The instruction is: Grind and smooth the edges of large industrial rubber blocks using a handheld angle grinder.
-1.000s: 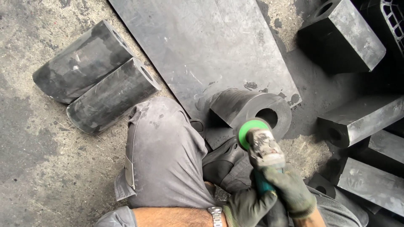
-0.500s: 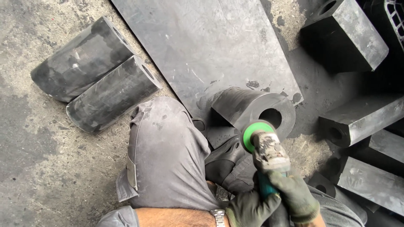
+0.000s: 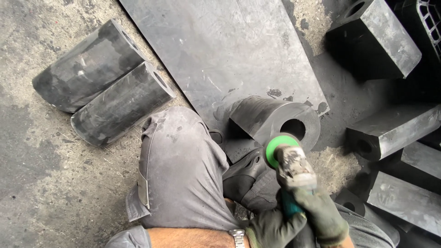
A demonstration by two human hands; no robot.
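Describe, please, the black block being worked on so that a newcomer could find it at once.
Start at the large dark flat sheet lying on the ground. At its near edge, just beyond the bent knee, lies a black rubber block whose round bore faces the camera. Unlike its neighbours, it has the green-disc grinder, held in both gloved hands, right against it.

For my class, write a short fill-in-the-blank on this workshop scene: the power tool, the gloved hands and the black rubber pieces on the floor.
1. Both hands, the left hand and the right hand, wear ____.
2. The angle grinder has a guard coloured ____.
3. The rubber block at the grinder has a round ____ through its end.
4. To the left, ____ more rubber pieces lie side by side on the floor.

Missing words: gloves; green; hole; two
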